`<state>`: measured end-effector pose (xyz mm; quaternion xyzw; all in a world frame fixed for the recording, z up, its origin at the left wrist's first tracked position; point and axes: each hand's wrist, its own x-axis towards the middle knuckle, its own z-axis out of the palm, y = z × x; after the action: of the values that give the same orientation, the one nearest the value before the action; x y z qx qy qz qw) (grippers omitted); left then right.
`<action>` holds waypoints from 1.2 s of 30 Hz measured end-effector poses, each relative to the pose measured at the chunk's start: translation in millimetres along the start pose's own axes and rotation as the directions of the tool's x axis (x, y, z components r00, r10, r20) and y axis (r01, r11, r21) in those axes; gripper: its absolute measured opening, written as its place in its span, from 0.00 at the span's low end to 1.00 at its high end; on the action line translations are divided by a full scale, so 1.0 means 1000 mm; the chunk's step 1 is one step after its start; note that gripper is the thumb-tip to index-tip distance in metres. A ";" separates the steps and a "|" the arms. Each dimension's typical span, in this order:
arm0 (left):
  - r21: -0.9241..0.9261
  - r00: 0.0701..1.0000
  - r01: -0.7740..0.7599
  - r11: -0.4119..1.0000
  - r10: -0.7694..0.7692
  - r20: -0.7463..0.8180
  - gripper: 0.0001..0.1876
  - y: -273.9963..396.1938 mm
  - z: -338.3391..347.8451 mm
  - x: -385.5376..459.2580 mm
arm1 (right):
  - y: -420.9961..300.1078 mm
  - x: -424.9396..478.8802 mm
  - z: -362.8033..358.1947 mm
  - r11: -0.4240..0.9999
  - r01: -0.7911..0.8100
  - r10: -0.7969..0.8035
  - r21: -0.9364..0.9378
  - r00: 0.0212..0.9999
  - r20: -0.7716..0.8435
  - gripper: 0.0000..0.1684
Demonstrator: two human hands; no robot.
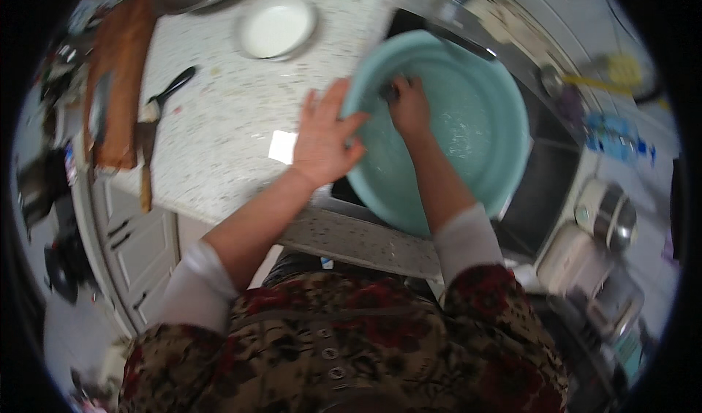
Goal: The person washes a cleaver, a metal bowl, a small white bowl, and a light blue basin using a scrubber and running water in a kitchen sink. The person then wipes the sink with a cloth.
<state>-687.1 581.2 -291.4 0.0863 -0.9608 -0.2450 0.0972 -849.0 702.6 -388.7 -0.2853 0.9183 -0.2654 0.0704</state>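
Observation:
A large light-green plastic basin (pixel 502 103) with water in it stands over a dark sink area. Spread fingers mark my left hand (pixel 327 137), which lies at the basin's left rim with thumb and forefinger reaching over the edge. Inside the basin, near its far left wall, my right hand (pixel 410 106) holds a small dark object (pixel 389 91) against the side. Blur and the fingers hide what this object is.
A metal faucet (pixel 452 4) rises behind the basin. On the speckled counter (pixel 219 122) are a white bowl (pixel 278 26), a black-handled utensil (pixel 173 84), a wooden cutting board (pixel 120 73) bearing a blade, and a wooden-handled knife (pixel 146 177). Plastic bottles (pixel 614 136) stand at right.

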 end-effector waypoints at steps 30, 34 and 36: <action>0.018 1.000 0.025 1.000 -0.025 0.013 0.35 0.020 -0.016 -0.003 | 0.060 -0.072 -0.180 0.913 -0.405 0.326 0.041 0.669 -0.668 0.16; -0.011 0.999 0.025 1.000 -0.025 0.021 0.39 0.026 -0.016 0.002 | 0.065 0.006 -0.150 0.974 -0.224 0.127 -0.045 0.695 -0.708 0.13; -0.024 1.000 0.023 0.999 -0.023 -0.003 0.40 0.022 -0.011 0.000 | 0.034 0.038 -0.113 0.988 -0.147 0.145 0.050 0.760 -0.634 0.19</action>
<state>-687.2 594.8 -270.9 0.0968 -0.9565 -0.2573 0.0970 -928.9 755.6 -310.4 -0.1067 0.9077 -0.3385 -0.2239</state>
